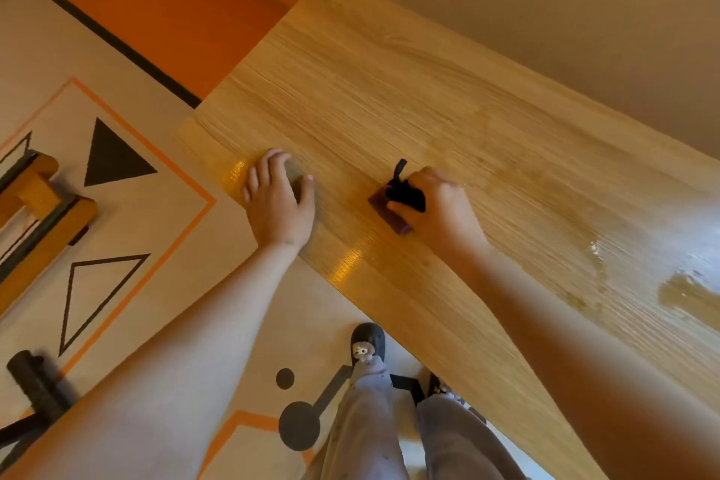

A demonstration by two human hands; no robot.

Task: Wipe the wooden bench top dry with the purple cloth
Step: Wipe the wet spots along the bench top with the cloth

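Right hand (436,207) curled over the cloth (380,205), pinching it into a small wad against the bench top (389,90) at mid-frame; left hand (278,203) lies flat, fingers loosely spread, on the bench edge to its left. Cloth looks soft, light and limp, so probably best bunched under the palm; the wet wood may be slick. Count: one cloth, one bench, two hands, one puddle (685,292) at right edge, well apart from the cloth.
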